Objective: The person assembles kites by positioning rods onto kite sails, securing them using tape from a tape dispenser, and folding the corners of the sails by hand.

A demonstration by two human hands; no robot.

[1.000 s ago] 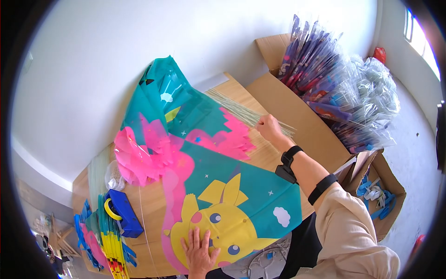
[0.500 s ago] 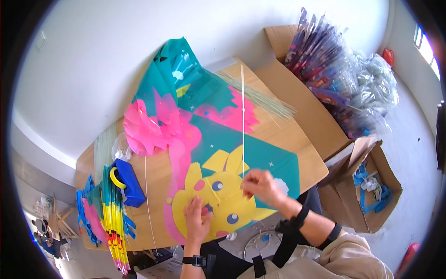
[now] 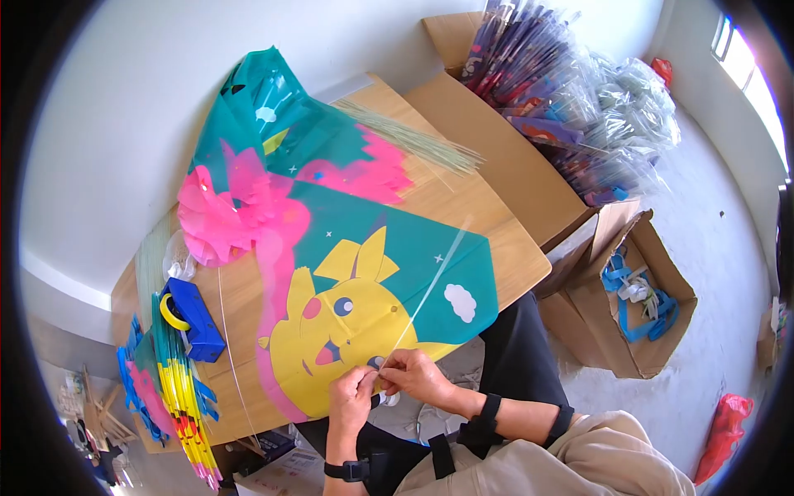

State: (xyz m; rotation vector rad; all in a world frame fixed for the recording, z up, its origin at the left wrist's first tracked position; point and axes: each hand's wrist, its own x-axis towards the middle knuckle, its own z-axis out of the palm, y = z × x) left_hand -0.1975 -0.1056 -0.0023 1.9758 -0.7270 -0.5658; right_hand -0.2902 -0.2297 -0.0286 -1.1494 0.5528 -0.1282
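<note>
A thin white rod [image 3: 432,287] slants across a printed teal, pink and yellow kite sheet [image 3: 463,256], its near end at my fingertips. My right hand [image 3: 420,380] pinches the rod close to that end. My left hand [image 3: 351,401] meets it there, thumb and forefinger pressed together at the rod's tip. Both hands are above the table's near edge, over the lower part of the yellow cartoon face [image 3: 331,364]. The exact contact between the fingertips is too small to make out.
A blue tape dispenser [image 3: 192,321] with yellow tape stands left, beside bundled coloured strips [image 3: 182,397]. Thin pale sticks [image 3: 413,136] lie at the table's back. A large carton [image 3: 496,153] of plastic-wrapped packs and a smaller box [image 3: 645,331] with blue straps are right.
My hands have come together near the table's edge. The rod, upright across the view before, now tilts right with its lower end between my fingers. The camera view has shifted.
</note>
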